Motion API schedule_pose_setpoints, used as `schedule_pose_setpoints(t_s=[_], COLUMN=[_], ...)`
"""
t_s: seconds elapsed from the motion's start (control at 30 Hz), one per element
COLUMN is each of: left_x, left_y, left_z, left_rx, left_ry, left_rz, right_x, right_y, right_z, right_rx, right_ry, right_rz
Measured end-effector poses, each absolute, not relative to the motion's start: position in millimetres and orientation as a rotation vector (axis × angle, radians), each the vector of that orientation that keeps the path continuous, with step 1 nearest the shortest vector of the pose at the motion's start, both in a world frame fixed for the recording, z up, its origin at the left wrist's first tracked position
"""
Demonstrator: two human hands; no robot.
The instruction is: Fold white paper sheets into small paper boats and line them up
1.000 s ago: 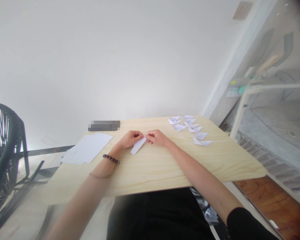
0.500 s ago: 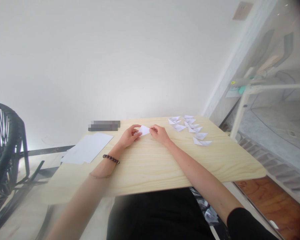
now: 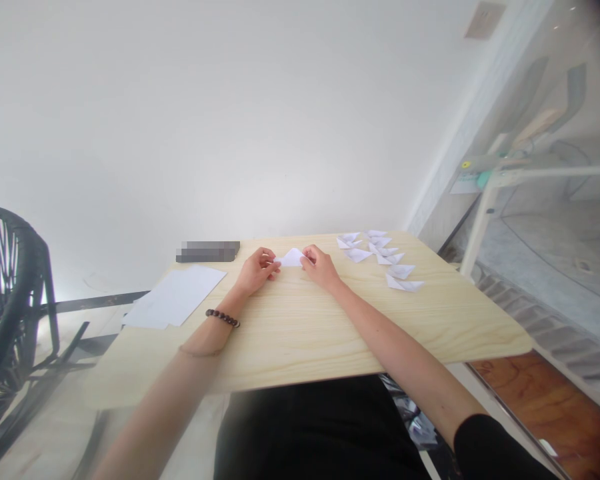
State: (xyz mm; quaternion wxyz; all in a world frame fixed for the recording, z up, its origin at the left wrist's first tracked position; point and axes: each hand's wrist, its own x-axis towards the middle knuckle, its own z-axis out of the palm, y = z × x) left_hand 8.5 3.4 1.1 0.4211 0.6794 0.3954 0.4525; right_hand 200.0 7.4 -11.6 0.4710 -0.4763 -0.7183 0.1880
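Note:
A small white folded paper (image 3: 292,258) is held between my two hands over the middle of the table, its peak pointing up and away from me. My left hand (image 3: 258,270) pinches its left corner between thumb and fingers. On the other side, my right hand (image 3: 321,267) grips the right corner the same way. Several folded paper boats (image 3: 358,255) stand in loose rows to the right of my right hand. Flat white paper sheets (image 3: 180,297) lie overlapping at the table's left, beyond my left wrist.
The light wooden table (image 3: 300,333) meets a white wall at its far edge. A dark, blurred-out box (image 3: 207,252) sits at the back left. There is a dark woven chair (image 3: 20,287) on the left and a white metal frame (image 3: 483,220) on the right.
The folded paper has turned and spread wider, from a tilted, compact shape to a low peak with side points. Both hands have shifted slightly, still holding its ends.

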Motion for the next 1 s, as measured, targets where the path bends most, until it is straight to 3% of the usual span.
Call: schedule_pose_setpoints(t_s=[1.0], left_x=[12], left_y=[-5], left_z=[9], left_rx=[2.113], left_ry=[1.148], left_rz=[0.980], right_x=[199], right_y=[-5], right_z=[4], right_rx=[-0.987], right_ry=[-2.012], right_rz=[0.486])
